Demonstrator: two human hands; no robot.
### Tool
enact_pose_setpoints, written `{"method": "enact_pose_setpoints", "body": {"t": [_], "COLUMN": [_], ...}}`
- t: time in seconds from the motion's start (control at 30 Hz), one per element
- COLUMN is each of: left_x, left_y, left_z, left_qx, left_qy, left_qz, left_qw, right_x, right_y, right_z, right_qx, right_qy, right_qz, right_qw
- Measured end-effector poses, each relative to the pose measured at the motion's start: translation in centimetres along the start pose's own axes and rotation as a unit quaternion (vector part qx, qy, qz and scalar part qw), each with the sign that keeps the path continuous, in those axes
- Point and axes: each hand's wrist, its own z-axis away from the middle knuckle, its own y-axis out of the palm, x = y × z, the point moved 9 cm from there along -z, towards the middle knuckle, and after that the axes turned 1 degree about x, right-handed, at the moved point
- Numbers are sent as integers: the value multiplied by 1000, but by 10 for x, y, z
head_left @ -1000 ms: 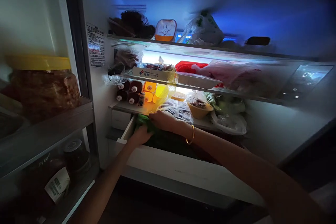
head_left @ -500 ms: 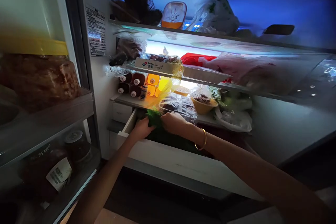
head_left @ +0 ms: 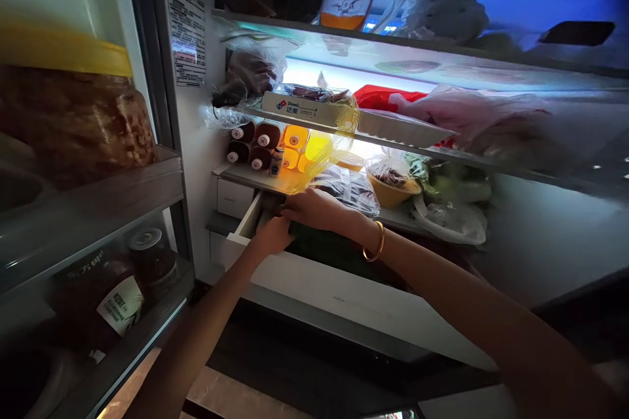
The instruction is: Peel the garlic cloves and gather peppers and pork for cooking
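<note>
My left hand (head_left: 272,236) is over the left part of an open fridge drawer (head_left: 304,281), its fingers closed. Against it, my right hand (head_left: 319,209) is bent down with curled fingers, a gold bangle (head_left: 375,241) on the wrist. The two hands meet on the gathered edge of a dark green plastic bag (head_left: 334,250) that fills much of the drawer. My fingers hide most of the gripped part, and the bag's contents cannot be made out.
Just behind my right hand sits a wrapped clear tray (head_left: 351,190), beside a yellow bowl (head_left: 393,190). Dark and orange bottles (head_left: 268,136) stand on the shelf above the drawer. The open fridge door (head_left: 167,177) holds large jars at left.
My right hand has moved left against my left hand, covering the bright green plastic that showed between them. The view has tilted down slightly.
</note>
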Motion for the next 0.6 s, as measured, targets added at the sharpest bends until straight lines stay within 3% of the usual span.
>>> {"method": "enact_pose_setpoints", "body": {"t": [0.17, 0.4, 0.6], "left_x": [1, 2, -3], "left_y": [1, -1, -1], "left_z": [-2, 3, 6], "left_qx": [2, 6, 8], "left_qy": [-5, -19, -18], "left_qz": [-9, -18, -50], "left_qw": [1000, 1000, 999], "right_x": [-8, -25, -40], "right_y": [0, -68, -79], "right_z": [0, -4, -17], "right_qx": [-6, -74, -116], "right_qy": [44, 122, 177], "right_qz": [16, 21, 30], "right_qw": [999, 990, 977]}}
